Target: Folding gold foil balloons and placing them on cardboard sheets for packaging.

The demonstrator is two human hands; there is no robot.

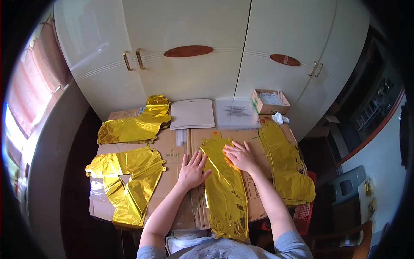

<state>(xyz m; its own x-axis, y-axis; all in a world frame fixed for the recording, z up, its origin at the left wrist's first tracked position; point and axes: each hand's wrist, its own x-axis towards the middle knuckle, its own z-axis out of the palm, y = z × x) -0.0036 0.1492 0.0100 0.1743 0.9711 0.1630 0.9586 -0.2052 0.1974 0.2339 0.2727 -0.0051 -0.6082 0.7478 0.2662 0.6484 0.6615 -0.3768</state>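
Note:
A flat, uninflated gold foil balloon [224, 190] lies lengthwise in front of me on a cardboard surface [170, 157]. My left hand [193, 171] rests palm down at its left edge, fingers spread. On its upper right part lies my right hand [239, 156], also flat with fingers apart, and an orange reflection shows beside the fingertips. To the left is another gold foil balloon [144, 166] with a triangular opening. Behind that one, a further gold foil piece [127, 131] is partly bunched at its far end. On the right stretches a bent gold foil balloon [282, 157].
Grey card sheets [192, 113] and clear plastic bags [237, 114] lie at the far edge. An open box [271, 102] with clear plastic inside stands by a crumpled white item [280, 118]. Cabinets [189, 26] rise behind; a red basket [303, 216] sits below right.

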